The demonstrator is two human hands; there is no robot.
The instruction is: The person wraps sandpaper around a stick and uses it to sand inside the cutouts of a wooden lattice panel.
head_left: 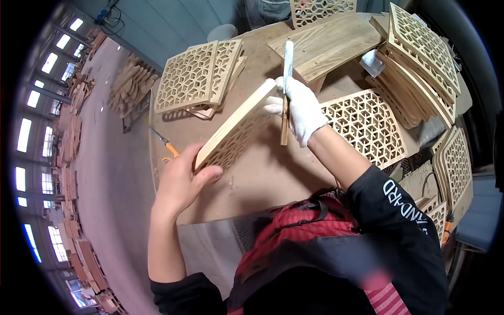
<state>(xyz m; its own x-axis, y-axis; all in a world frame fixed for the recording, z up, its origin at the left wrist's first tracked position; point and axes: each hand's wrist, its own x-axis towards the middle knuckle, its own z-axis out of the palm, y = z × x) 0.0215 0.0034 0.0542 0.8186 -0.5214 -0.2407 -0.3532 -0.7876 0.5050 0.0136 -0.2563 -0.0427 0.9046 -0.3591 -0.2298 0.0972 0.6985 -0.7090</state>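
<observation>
My bare left hand [181, 181] grips the lower left end of a wooden lattice panel [239, 128], thumb on its near side. The panel is tilted on edge above the table. My right hand [302, 107], in a white glove, is closed around a thin stick [286, 94], pale at the top and brown at the bottom. Its fingers are also at the panel's upper end. Just left of my left hand, a tool with an orange handle [170, 148] lies on the table. Another lattice panel [367, 126] lies to the right, partly behind my right forearm.
Lattice panels [186, 79] are stacked at the back left, more [425, 52] at the back right and right [454, 163]. A wooden board [331, 44] lies at the back of the table [252, 189]. Wooden pieces [134, 84] stand beyond its left edge.
</observation>
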